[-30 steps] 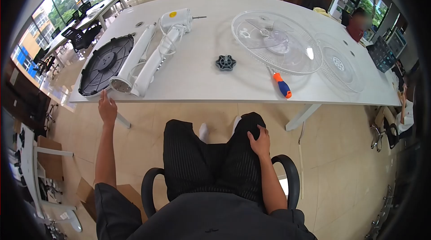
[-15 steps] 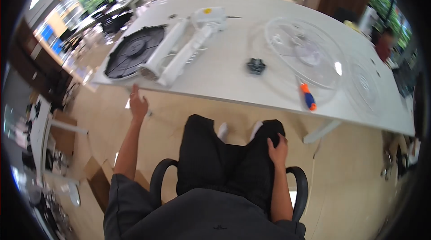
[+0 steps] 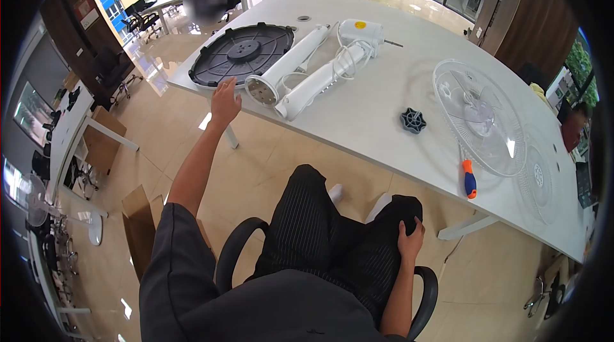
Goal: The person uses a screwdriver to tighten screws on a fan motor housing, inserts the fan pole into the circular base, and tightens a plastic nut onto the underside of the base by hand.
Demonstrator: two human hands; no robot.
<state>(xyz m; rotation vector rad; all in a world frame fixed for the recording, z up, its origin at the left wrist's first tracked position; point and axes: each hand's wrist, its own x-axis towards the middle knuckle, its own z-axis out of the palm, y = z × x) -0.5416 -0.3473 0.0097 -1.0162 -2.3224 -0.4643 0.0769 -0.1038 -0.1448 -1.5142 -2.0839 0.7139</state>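
My left hand (image 3: 225, 105) reaches to the table's near edge, its outstretched fingers at the rim of the black round fan base (image 3: 224, 57); whether they touch it I cannot tell. Just right of that hand lies a white tube (image 3: 291, 63) with a round flanged end. Beside the tube is a white fan motor housing on a pole (image 3: 326, 79), with a loose white cord and a thin metal shaft. My right hand (image 3: 410, 239) rests on my knee, fingers apart, holding nothing.
Farther right on the white table (image 3: 358, 131) lie a dark star-shaped knob (image 3: 413, 120), a clear fan blade in a round grille (image 3: 480, 118), another white grille (image 3: 537, 175) and an orange-blue screwdriver (image 3: 469, 179). An open cardboard box (image 3: 137, 230) stands left of my chair.
The view has swung left, so the table parts sit farther right in it. My left hand has moved up to the black base's edge. My right hand stays on my knee.
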